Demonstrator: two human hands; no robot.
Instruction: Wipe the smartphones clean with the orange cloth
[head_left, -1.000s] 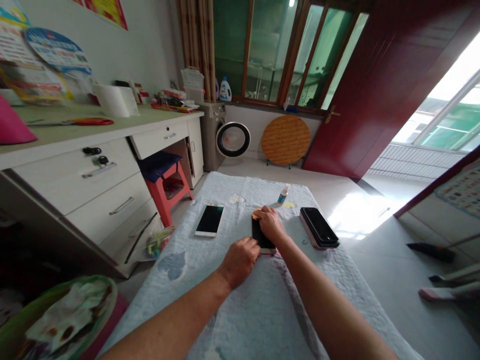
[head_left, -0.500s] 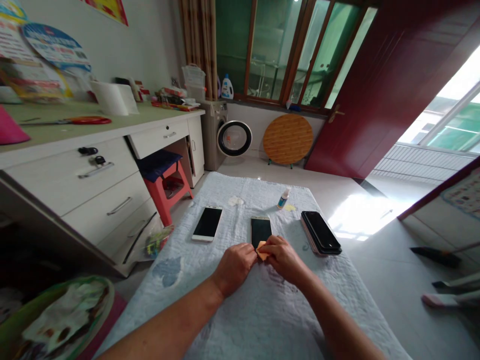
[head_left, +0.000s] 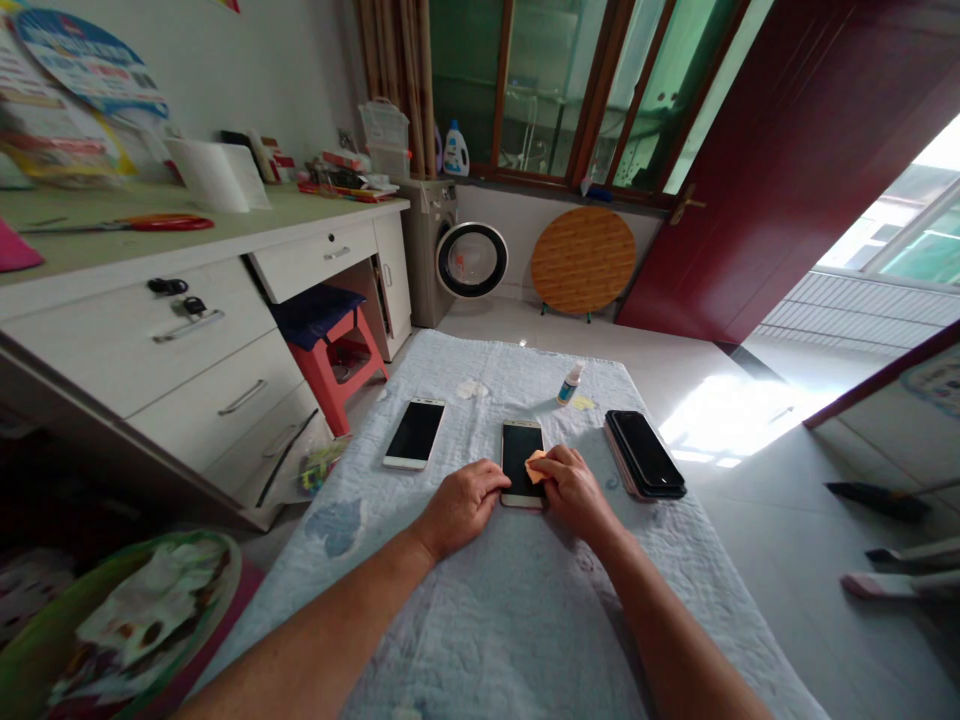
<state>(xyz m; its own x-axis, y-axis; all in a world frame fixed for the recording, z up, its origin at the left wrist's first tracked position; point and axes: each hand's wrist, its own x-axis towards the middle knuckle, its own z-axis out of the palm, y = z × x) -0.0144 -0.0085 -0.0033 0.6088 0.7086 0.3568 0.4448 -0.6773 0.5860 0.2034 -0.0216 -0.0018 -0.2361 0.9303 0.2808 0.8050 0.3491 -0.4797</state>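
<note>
Left hand point(head_left: 461, 505), right hand point(head_left: 574, 490) with wipe point(head_left: 535, 466) on phone point(head_left: 520, 448); quilt point(head_left: 525, 620) beside desk point(head_left: 112, 330).

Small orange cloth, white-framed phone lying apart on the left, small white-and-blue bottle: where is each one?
small orange cloth point(head_left: 534, 467), head view, on its exposed corner over the middle phone.
white-framed phone point(head_left: 415, 433), head view, on the middle of its dark screen.
small white-and-blue bottle point(head_left: 569, 385), head view, on its body.
</note>
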